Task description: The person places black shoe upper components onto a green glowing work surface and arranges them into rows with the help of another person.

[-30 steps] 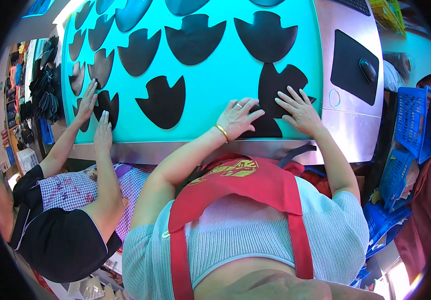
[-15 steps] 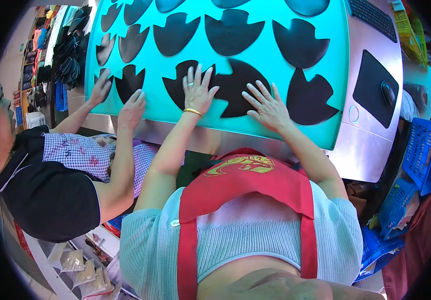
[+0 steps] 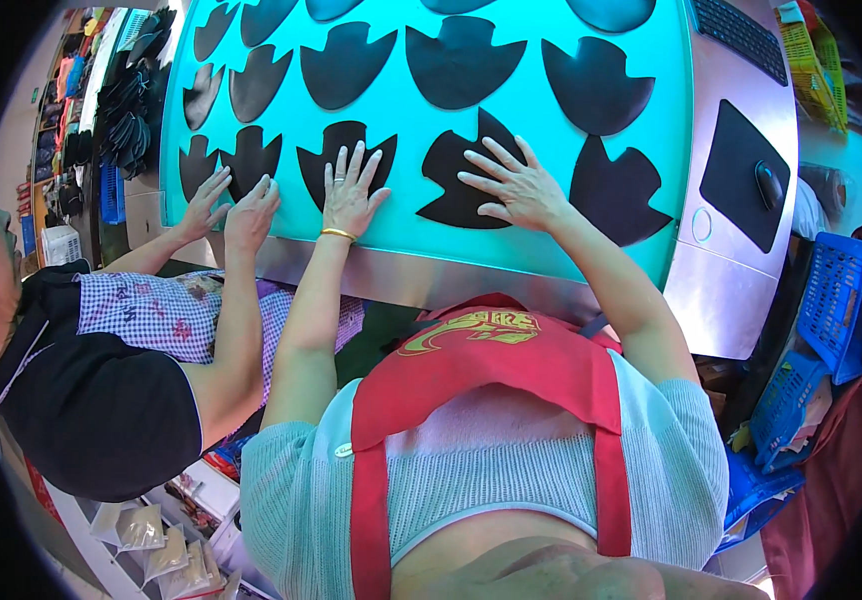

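Resting unclenched left hand (image 3: 353, 205) on the black cutout (image 3: 313, 172) beneath, unclenched right hand (image 3: 529, 195) on the slanted cutout (image 3: 451, 155) beneath; seemingly touching both, grasping neither.

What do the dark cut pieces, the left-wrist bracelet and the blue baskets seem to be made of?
Dark cut pieces: perhaps leather or synthetic sheet, smooth, with a soft sheen. Bracelet: probably polished metal, from its shiny gold colour. Blue baskets: likely moulded plastic, judging by their perforated walls.
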